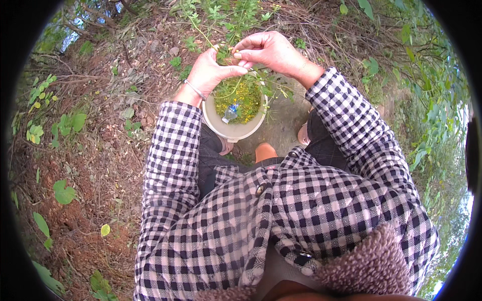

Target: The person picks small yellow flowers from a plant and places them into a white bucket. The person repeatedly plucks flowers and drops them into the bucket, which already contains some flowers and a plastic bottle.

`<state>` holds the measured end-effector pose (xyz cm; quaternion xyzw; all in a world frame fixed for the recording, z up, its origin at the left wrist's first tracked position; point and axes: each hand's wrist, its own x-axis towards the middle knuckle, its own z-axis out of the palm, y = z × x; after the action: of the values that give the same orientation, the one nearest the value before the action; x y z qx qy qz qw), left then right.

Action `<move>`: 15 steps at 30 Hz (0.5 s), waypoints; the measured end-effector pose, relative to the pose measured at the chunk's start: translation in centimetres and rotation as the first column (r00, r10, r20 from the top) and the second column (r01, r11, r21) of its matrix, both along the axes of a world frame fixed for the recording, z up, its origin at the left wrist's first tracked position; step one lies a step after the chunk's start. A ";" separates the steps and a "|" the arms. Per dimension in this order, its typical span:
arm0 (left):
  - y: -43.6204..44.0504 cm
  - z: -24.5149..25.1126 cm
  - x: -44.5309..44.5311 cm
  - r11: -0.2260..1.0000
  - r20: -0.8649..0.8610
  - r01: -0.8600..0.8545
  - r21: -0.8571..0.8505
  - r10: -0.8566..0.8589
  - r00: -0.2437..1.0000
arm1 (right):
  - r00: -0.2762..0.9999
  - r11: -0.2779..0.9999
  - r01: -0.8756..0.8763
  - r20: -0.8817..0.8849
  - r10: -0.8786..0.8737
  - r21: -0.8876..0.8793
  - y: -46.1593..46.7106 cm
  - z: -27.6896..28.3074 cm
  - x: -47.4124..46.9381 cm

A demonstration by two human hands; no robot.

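Note:
My left hand (212,71) grips a green leafy plant stem (203,33) between thumb and fingers, and a bracelet circles its wrist. Close beside it, my right hand (273,52) pinches at small yellow flower heads (237,51) on the plant with thumb and forefinger. Below both hands stands a white plastic bucket (233,134). Inside it lie many small yellow flowers (248,101) mixed with green bits. A clear plastic bottle (229,114) with a blue part rests on them. Leafy sprigs hang over the bucket's far rim and partly hide it.
More of the green plant (241,15) grows beyond my hands. Dry twigs (312,26) lie at the far right. Leaf litter and reddish soil (86,225) cover the slope on the left. Leafy vines (425,113) stand at the right. My shoes (303,134) flank the bucket.

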<state>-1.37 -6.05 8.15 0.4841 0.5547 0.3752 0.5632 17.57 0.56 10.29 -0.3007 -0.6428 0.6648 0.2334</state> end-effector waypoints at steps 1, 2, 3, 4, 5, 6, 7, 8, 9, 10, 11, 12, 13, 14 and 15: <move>0.0 -0.2 0.2 1.000 -0.044 0.011 0.010 -0.010 0.999 | 1.000 1.000 -0.017 -0.015 0.017 0.013 -0.1 0.0 0.0; 0.1 -0.4 0.3 1.000 -0.132 0.003 -0.019 -0.005 0.991 | 0.999 0.999 -0.027 -0.017 0.027 0.019 -0.2 0.1 0.0; 0.0 -0.4 0.4 0.999 -0.060 0.032 0.014 -0.031 0.998 | 0.999 0.999 -0.043 -0.024 0.044 0.026 -0.2 0.1 -0.1; -0.1 -0.4 0.6 0.999 -0.033 0.043 0.008 -0.043 0.999 | 0.999 0.997 -0.033 -0.008 0.033 0.067 -0.2 0.2 -0.1; -0.2 -0.3 0.7 0.998 -0.005 0.055 0.001 -0.055 0.998 | 1.000 0.994 -0.028 0.003 0.028 0.106 -0.1 0.3 0.0; -0.3 -0.1 0.7 0.999 0.036 0.048 0.019 -0.048 0.998 | 1.000 0.989 -0.023 0.014 0.022 0.147 -0.1 0.4 0.0; -0.4 0.1 0.7 0.999 0.078 0.039 0.036 -0.042 0.996 | 1.000 0.997 -0.021 -0.012 0.022 0.080 0.0 0.5 0.0; -0.5 0.4 0.7 0.997 0.131 0.032 0.064 -0.040 0.991 | 1.000 0.995 -0.013 0.002 0.013 0.102 0.1 0.6 0.1; -0.6 0.6 0.7 0.999 0.130 0.018 0.034 -0.022 0.991 | 1.000 0.992 -0.006 0.017 0.004 0.124 0.2 0.7 0.3; -0.6 0.8 0.7 0.999 0.101 0.009 0.033 -0.012 0.995 | 1.000 0.988 -0.003 0.025 -0.001 0.151 0.3 0.7 0.4; -0.5 0.9 0.5 1.000 0.072 -0.001 0.031 -0.001 0.997 | 1.000 0.991 -0.008 0.029 0.004 0.133 0.5 0.7 0.4; -0.4 1.1 0.4 1.000 0.035 -0.016 0.009 0.016 0.999 | 1.000 0.993 -0.004 0.024 0.001 0.119 0.5 0.7 0.6; -0.4 1.1 0.2 0.999 0.003 -0.019 0.038 0.019 1.000 | 0.999 0.995 0.001 0.035 -0.005 0.104 0.6 0.7 0.7; -0.4 1.2 0.0 0.999 -0.024 -0.016 0.049 0.018 1.000 | 0.999 0.996 0.013 0.046 -0.017 0.092 0.6 0.7 0.8; -0.3 1.3 -0.3 0.998 -0.052 -0.012 0.060 0.016 0.999 | 0.998 0.996 0.008 0.056 -0.013 0.093 0.7 0.7 0.8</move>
<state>-1.71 -6.35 9.43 0.5063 0.5612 0.3827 0.5313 18.39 1.23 10.96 -0.3116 -0.6776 0.6244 0.2322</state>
